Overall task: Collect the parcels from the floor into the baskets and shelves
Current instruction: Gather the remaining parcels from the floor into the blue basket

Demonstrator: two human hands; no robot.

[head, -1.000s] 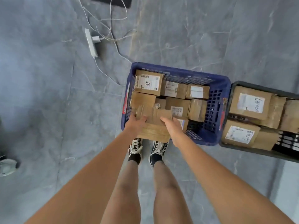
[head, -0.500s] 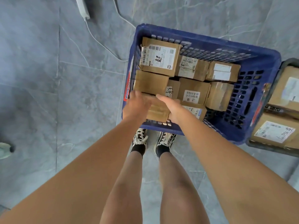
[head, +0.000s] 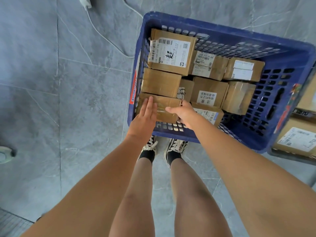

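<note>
Left hand (head: 145, 115) flat, fingers straight, pressing the taped box (head: 164, 108) down into the near-left corner of the blue basket (head: 222, 35), likely to seat it snug. Right hand (head: 183, 112) grips the box's right edge, thumb on top. Red strip on basket's left wall, digits unclear. Big box (head: 172, 52) label: barcode, "159-159-L02 170". Second basket (head: 290, 158) at right holds more parcels.

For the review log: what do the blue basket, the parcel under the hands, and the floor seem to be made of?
Blue basket: looks like moulded plastic, matte, with gridded vent holes in its walls.
Parcel under the left hand and right hand: brown corrugated cardboard, with a glossy strip of clear tape.
Floor: grey stone-look tiles, veined, with grout lines; whether marble or ceramic cannot be told.
</note>
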